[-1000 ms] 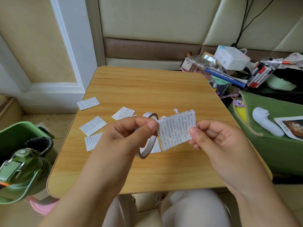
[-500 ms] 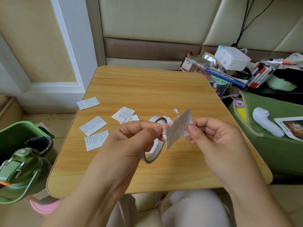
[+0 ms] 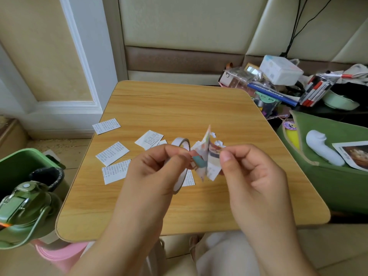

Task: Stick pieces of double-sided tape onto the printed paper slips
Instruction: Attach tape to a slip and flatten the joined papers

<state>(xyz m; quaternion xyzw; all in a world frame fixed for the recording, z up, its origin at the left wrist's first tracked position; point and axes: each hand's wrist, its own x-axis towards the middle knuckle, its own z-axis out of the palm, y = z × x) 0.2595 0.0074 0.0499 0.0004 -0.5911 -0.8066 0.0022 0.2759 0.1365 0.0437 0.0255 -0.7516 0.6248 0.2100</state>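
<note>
Above the wooden table (image 3: 179,108), my left hand (image 3: 157,172) and my right hand (image 3: 253,172) both pinch one paper slip (image 3: 208,158). The slip is turned edge-on, showing a coloured picture side. A roll of double-sided tape (image 3: 180,144) hangs around my left fingers, just left of the slip. Several printed slips lie flat on the table to the left: one far left (image 3: 106,126), one in the middle (image 3: 112,153), one nearer me (image 3: 115,171), and one behind the roll (image 3: 149,138). Another slip (image 3: 189,179) is partly hidden under my hands.
A green bin (image 3: 22,166) and a green bottle (image 3: 23,214) stand off the table's left edge. At the right sit a green pouch (image 3: 326,168) with a white object and a pile of pens, boxes and books (image 3: 278,84). Small paper scraps (image 3: 218,143) lie behind the held slip.
The held slip has been rotated from its printed text side facing me to nearly edge-on, with its coloured side now showing. Both hands have drawn closer together.
</note>
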